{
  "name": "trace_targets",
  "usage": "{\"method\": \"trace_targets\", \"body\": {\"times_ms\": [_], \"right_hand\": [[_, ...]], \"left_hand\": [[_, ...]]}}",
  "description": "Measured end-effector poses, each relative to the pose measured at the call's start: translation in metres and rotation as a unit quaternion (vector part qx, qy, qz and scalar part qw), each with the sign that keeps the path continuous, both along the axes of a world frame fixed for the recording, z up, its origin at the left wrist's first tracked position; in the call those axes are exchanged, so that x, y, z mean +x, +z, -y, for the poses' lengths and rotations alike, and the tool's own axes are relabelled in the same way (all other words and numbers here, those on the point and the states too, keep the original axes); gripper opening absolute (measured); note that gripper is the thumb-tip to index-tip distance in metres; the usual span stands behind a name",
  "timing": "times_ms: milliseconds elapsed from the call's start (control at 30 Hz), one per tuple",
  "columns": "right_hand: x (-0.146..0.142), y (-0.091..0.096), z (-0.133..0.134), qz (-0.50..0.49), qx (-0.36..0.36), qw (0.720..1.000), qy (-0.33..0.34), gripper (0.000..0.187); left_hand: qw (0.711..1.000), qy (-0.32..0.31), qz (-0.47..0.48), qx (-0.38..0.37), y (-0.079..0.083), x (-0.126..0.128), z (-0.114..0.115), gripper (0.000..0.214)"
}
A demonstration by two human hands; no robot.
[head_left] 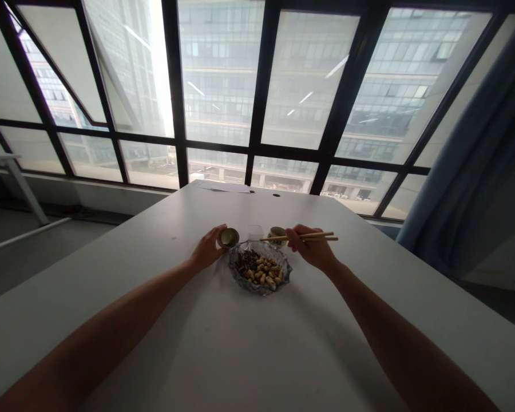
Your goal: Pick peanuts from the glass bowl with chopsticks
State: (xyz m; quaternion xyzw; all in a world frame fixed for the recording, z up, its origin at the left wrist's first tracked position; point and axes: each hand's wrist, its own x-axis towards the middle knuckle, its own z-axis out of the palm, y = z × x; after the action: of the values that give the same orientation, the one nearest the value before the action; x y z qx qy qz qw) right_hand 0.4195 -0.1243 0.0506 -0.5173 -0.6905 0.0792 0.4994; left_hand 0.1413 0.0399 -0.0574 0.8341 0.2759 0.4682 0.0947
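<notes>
Head: bowl (260, 269) central, table (240, 349) edges distant.

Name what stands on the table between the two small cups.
In the head view, a small clear glass stands between the left cup, held by the left hand, and the right cup, beside the right hand holding chopsticks.

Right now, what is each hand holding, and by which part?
The right hand grips a pair of chopsticks near their middle; the left hand clasps a small cup by its side.
</notes>
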Motion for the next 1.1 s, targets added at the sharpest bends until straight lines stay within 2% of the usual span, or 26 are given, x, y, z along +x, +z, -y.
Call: {"method": "trace_targets", "body": {"times_ms": [100,400,467,600,667,800,900,1100], "right_hand": [[-0.001,0.003,0.007,0.105,0.021,0.994,0.015,0.045],[0.002,0.005,0.005,0.105,0.023,0.994,0.014,0.044],[0.0,0.005,0.004,0.077,0.021,0.997,0.019,0.043],[-0.013,0.0,0.002,-0.108,0.034,0.994,0.01,0.045],[-0.022,-0.006,0.001,-0.155,0.045,0.987,-0.002,0.045],[-0.041,-0.013,-0.003,-0.044,0.048,0.998,0.024,0.041],[-0.054,-0.012,-0.011,0.04,0.055,0.997,0.029,0.043],[-0.074,-0.007,-0.035,0.125,0.042,0.99,0.045,0.044]], "left_hand": [[1.0,0.005,0.001,-0.003,0.0,0.0,0.0,0.063],[0.999,0.009,0.014,-0.028,-0.004,0.0,-0.005,0.064],[0.999,0.01,0.015,-0.04,-0.005,0.0,-0.006,0.065],[0.998,0.012,0.018,-0.051,-0.005,0.001,-0.007,0.067],[0.999,0.012,0.015,-0.042,-0.004,0.002,-0.006,0.066],[1.0,0.0,0.001,-0.013,-0.002,0.004,-0.002,0.062],[1.0,-0.007,-0.004,-0.006,0.0,0.004,0.001,0.063],[1.0,-0.004,-0.013,-0.014,0.002,0.004,0.002,0.065]]}}
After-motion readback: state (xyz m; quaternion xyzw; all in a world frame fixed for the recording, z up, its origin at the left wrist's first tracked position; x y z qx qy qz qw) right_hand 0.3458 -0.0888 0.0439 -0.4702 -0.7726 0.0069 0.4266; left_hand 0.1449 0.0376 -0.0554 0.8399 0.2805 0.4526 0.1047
